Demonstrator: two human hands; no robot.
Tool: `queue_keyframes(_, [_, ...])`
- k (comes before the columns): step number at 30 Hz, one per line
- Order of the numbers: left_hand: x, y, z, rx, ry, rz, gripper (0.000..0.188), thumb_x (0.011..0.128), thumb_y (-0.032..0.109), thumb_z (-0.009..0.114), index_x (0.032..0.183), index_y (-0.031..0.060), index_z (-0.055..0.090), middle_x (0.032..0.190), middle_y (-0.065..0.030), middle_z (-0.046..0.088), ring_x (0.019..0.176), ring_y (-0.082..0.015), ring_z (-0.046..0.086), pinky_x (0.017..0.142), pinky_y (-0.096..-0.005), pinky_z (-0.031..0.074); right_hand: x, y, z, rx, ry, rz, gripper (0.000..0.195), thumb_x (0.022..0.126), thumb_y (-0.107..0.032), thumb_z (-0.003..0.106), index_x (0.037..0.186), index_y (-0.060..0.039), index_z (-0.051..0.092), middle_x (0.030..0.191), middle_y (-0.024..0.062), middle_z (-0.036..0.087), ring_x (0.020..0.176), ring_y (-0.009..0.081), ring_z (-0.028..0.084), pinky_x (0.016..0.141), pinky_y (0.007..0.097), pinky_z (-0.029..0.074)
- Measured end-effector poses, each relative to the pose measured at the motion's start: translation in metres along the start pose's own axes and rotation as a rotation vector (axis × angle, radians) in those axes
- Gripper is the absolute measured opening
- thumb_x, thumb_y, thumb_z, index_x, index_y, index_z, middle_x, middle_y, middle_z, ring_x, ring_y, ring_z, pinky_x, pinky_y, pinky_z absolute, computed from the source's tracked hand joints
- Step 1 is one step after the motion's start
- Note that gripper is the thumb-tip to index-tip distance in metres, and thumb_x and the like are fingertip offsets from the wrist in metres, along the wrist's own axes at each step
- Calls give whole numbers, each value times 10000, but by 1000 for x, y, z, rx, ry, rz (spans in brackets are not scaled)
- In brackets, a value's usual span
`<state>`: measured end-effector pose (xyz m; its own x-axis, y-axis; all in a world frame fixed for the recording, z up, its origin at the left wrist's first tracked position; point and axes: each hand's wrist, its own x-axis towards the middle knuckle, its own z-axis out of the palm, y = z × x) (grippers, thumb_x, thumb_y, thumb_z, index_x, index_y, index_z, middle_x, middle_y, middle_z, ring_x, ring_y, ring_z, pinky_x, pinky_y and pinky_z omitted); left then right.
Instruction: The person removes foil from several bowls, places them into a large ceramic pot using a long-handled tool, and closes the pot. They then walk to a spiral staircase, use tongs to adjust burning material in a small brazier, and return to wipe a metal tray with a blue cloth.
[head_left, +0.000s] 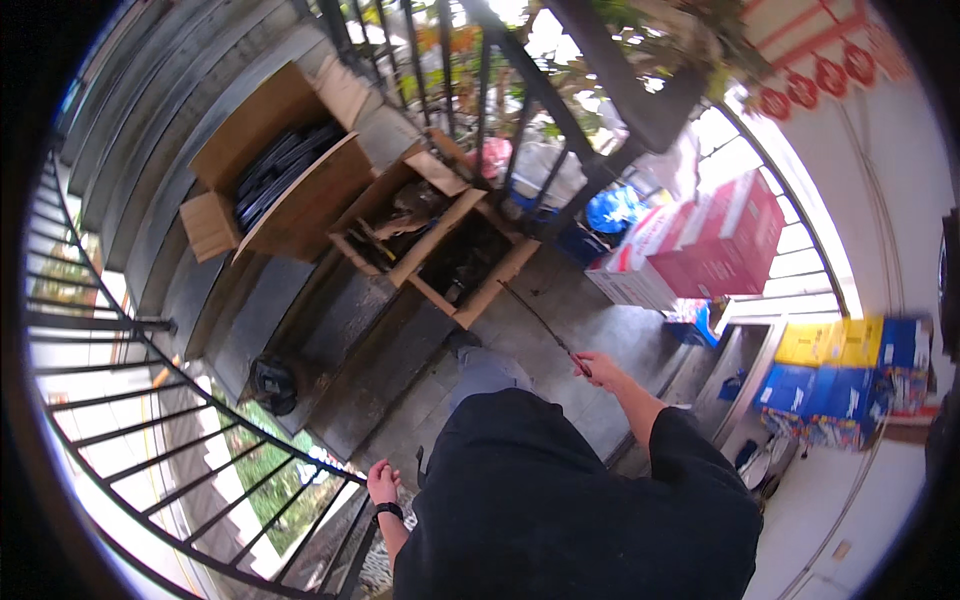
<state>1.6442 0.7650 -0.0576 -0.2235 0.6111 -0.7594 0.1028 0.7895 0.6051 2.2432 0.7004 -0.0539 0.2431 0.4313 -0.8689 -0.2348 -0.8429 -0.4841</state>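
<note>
My right hand (596, 369) grips the reddish end of a long, thin dark tool (540, 321); its exact kind is unclear. The tool's far tip reaches towards a wooden box (437, 238) with two compartments, which stands by the foot of the stairs. Dark loose items lie inside that box, too shadowed to name. My left hand (383, 481), with a black watch on the wrist, hangs beside the black metal stair railing (277, 444). Its fingers are curled, and I see nothing in them.
An opened cardboard box (315, 199) of dark flat items sits on the curved stairs (202, 300). A black bag (272, 384) rests on a lower step. Red and white cartons (712, 236) stand ahead right, near blue and yellow boxes (817, 394). Another railing (517, 75) rises ahead.
</note>
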Motion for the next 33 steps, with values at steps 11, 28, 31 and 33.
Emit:
queue_keyframes(11, [26, -144, 48, 380, -369, -47, 92, 904, 154, 629, 971, 100, 661, 709, -58, 626, 486, -183, 562, 439, -323, 478, -201, 125, -7, 911, 54, -186, 251, 849, -81, 686, 1082, -114, 599, 681, -7, 521, 509, 90, 447, 433, 226, 313])
queue_keyframes(28, [-35, -146, 106, 274, -241, 61, 189, 911, 139, 593, 1082, 73, 637, 852, -73, 634, 603, -204, 637, 489, -290, 512, -252, 55, -78, -576, 1009, -1082, 546, 736, 2, 625, 1274, -90, 613, 890, 159, 665, 704, 283, 632, 658, 362, 518])
queue_keyframes(31, [-32, -143, 94, 511, -316, 218, 174, 913, 154, 599, 1068, 84, 635, 880, -67, 651, 632, -195, 630, 524, -293, 518, -251, 90, -121, -864, 844, -905, 515, 732, -11, 606, 1232, -129, 639, 955, 118, 696, 861, 316, 663, 749, 419, 540])
queue_keyframes(33, [-42, -139, 90, 685, -349, 244, 175, 915, 154, 597, 1071, 85, 633, 883, -67, 652, 638, -194, 630, 527, -294, 518, -248, 106, -140, -1028, 667, -735, 487, 748, -41, 602, 1223, -142, 641, 944, 103, 697, 882, 306, 665, 778, 423, 535])
